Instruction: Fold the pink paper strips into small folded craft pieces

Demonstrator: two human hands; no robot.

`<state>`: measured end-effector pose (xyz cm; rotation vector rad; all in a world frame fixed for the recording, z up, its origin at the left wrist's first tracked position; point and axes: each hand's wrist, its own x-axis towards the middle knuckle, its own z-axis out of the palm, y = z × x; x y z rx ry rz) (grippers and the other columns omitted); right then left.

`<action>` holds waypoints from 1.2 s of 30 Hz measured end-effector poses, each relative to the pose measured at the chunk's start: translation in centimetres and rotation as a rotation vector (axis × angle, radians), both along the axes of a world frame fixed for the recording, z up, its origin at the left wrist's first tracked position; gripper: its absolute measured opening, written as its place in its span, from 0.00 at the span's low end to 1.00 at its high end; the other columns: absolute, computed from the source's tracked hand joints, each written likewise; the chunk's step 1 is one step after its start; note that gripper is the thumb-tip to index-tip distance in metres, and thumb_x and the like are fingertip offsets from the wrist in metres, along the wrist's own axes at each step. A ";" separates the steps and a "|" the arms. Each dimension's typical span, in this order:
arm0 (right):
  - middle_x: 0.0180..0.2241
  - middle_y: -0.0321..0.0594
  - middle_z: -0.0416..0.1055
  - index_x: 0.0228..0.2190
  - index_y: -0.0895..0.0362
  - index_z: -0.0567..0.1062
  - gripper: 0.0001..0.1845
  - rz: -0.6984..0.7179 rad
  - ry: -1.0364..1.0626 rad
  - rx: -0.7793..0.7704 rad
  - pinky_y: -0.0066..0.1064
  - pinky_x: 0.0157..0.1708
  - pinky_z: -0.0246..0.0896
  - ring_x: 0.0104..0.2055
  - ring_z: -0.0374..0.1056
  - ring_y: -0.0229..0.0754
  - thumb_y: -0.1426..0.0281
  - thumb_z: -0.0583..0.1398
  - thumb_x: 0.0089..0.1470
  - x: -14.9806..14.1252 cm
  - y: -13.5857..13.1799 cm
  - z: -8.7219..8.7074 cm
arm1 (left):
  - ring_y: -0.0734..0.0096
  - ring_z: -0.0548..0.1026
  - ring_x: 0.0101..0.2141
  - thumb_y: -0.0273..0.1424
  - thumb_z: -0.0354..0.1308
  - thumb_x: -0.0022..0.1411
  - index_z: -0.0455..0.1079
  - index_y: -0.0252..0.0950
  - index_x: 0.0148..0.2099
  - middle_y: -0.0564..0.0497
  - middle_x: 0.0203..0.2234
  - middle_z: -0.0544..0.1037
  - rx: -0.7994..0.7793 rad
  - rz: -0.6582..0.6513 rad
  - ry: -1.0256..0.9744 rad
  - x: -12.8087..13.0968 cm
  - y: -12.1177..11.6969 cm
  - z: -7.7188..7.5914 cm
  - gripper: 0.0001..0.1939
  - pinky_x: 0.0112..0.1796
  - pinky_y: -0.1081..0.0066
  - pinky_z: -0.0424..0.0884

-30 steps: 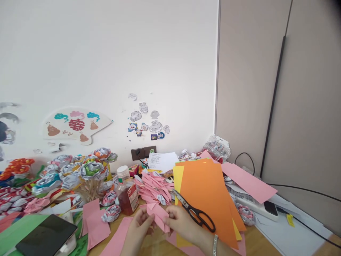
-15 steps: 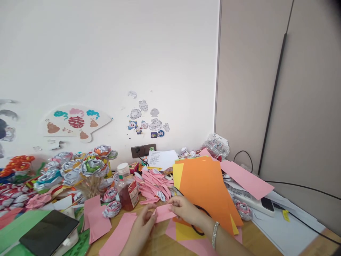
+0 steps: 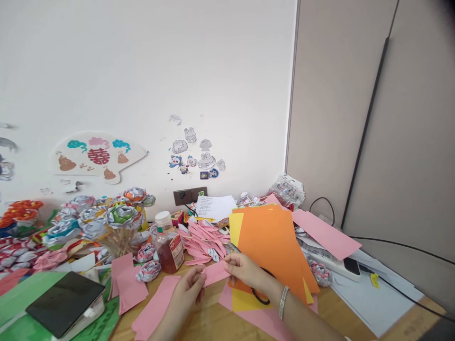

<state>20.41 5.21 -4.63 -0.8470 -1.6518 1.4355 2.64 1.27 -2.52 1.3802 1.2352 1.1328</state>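
Note:
Between my two hands is a small pink paper strip (image 3: pixel 216 273), held by its ends above the wooden table. My left hand (image 3: pixel 192 286) pinches its left end between thumb and fingers. At the other end, my right hand (image 3: pixel 243 272) grips the strip; a bracelet circles that wrist. Just beyond lies a heap of folded pink paper pieces (image 3: pixel 204 239). Cut pink strips (image 3: pixel 156 308) lie beside my left forearm. Under my right forearm are orange sheets (image 3: pixel 268 246) and the black handles of scissors (image 3: pixel 261 297), partly hidden by the arm.
A bottle of reddish liquid (image 3: pixel 169 248) stands left of the heap. Paper flowers (image 3: pixel 122 215) crowd the back left, behind a dark tablet (image 3: pixel 66 303). On the right are a power strip (image 3: pixel 330 263), cables and white sheets (image 3: pixel 377 298).
The strip now looks flatter and more stretched out between my hands, which have drawn slightly apart. The whole view has shifted a little.

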 end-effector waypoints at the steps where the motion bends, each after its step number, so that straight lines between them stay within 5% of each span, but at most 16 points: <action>1: 0.20 0.32 0.64 0.32 0.60 0.68 0.21 0.002 0.000 -0.003 0.25 0.23 0.58 0.19 0.62 0.32 0.54 0.58 0.46 0.0 0.1 -0.1 | 0.78 0.58 0.10 0.50 0.56 0.42 0.62 0.37 0.29 0.63 0.08 0.60 0.001 -0.001 0.007 0.0 -0.1 0.3 0.21 0.15 0.77 0.51; 18: 0.21 0.32 0.65 0.33 0.59 0.68 0.18 0.059 0.098 -0.014 0.26 0.24 0.59 0.20 0.62 0.32 0.58 0.60 0.45 -0.2 -1.2 0.8 | 0.75 0.64 0.12 0.46 0.57 0.46 0.68 0.33 0.33 0.59 0.09 0.67 0.029 -0.068 -0.006 -0.2 -0.6 1.7 0.20 0.17 0.76 0.57; 27: 0.20 0.30 0.62 0.33 0.59 0.68 0.17 0.034 0.092 0.047 0.27 0.23 0.59 0.20 0.62 0.33 0.58 0.59 0.47 -0.3 -0.8 0.4 | 0.76 0.64 0.11 0.44 0.59 0.44 0.67 0.34 0.36 0.60 0.08 0.68 0.035 -0.081 -0.044 -0.6 0.2 0.4 0.21 0.16 0.77 0.56; 36: 0.24 0.33 0.65 0.34 0.57 0.71 0.16 -0.033 0.054 0.118 0.26 0.22 0.58 0.19 0.64 0.33 0.59 0.58 0.48 -0.3 -1.2 0.7 | 0.77 0.65 0.12 0.41 0.64 0.38 0.70 0.33 0.29 0.58 0.09 0.69 -0.080 -0.024 -0.216 -0.9 0.4 0.1 0.18 0.16 0.77 0.57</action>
